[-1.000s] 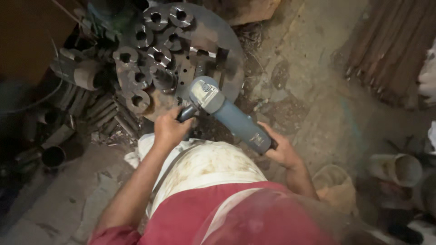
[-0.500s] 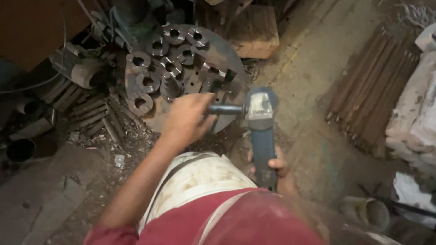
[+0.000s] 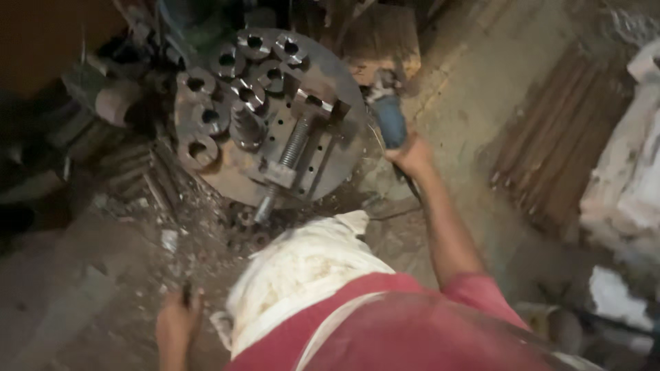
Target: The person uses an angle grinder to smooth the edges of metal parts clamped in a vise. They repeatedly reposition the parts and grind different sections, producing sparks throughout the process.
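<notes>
Blue-bodied angle grinder (image 3: pixel 389 113) up in the upper middle of the frame, and the right hand (image 3: pixel 411 155) has its fingers wrapped tight round the tail of the body, one-handed, arm stretched out long. The tool sits just off the right edge of the round steel plate (image 3: pixel 340 148) that fills the upper centre.

Down at the bottom left, the left hand (image 3: pixel 177 321) is well away from the tool, low by the gritty floor (image 3: pixel 103 288). It looks curled around something small and dark, but the picture is soft there and I cannot tell what, or how firmly.

Risk, as I read it: a grinder held by one hand at full reach could kick or twist if the wheel catches the plate's rim, and the wrist alone would have to stop it. Its cable, if that is the dark line trailing below the hand, lies close to the working end. Loose scrap underfoot could also shift the person's balance.

Now the count. One grinder. One round plate. On the plate's upper left, thick steel rings (image 3: pixel 227 58) with centre holes: I make it about seven, though the blur may hide one. One long threaded screw clamp (image 3: pixel 292 148) running diagonally across the plate. One wooden block (image 3: pixel 381 38) behind the plate at the top. One bundle of rusty rods (image 3: pixel 557 158) at the right. Two hands, both the person's own.
</notes>
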